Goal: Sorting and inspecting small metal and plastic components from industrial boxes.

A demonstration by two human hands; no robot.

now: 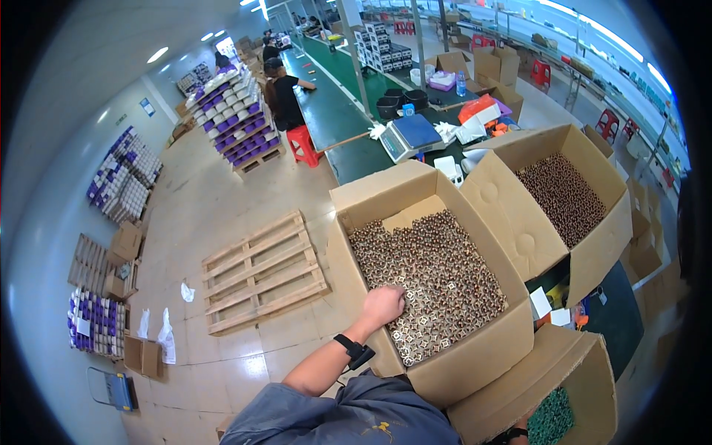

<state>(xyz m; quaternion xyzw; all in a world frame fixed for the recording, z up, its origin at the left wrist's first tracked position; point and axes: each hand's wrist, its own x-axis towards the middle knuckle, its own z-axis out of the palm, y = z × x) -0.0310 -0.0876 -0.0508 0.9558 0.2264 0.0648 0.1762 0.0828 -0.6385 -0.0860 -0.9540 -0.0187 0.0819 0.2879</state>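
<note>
A large open cardboard box (475, 371) in front of me holds a thick layer of small brown and silvery metal pieces (445, 282). My left hand (385, 304) reaches over its left side, fingers curled closed against the pieces; whatever they hold is hidden. A black band with a small dark device (356, 351) is strapped round that wrist. At the lower edge, my right hand (526, 423) is mostly concealed by the flap of another carton (534, 371). Green small pieces (551, 419) lie in that carton, close beside the hand. Its fingers cannot be seen.
A third carton (512, 215) of dark brown pieces stands at the right. Behind the boxes, a scale (408, 137) sits on the green bench. On the floor at left lies a wooden pallet (263, 271). Farther off, a person (285, 100) sits on a red stool (302, 144).
</note>
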